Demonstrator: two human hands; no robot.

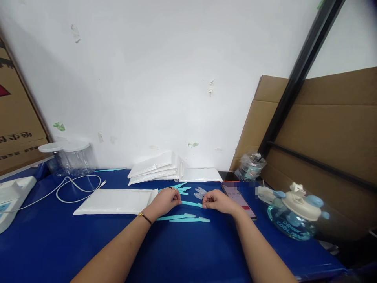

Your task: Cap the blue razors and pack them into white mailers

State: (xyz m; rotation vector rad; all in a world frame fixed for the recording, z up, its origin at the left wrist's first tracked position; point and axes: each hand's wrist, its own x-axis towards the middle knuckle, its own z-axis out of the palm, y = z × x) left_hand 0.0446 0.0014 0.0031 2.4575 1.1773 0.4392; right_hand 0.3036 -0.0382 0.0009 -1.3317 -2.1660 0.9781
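Observation:
A slim turquoise eyebrow razor stretches level between my two hands, just above the blue table. My left hand pinches its left end, and the fingertips of my right hand close on the other end. Whether a cap sits on that right end is hidden by the fingers. Several small translucent caps lie beside my right hand. Two more razors, one upper and one lower, lie in front of the hands. Behind my left hand is a loose group of razors.
A white padded mailer lies left of my hands, with stacked mailers by the wall. To the right are a phone and a blue water bottle. Clear jars and a white cable occupy the left.

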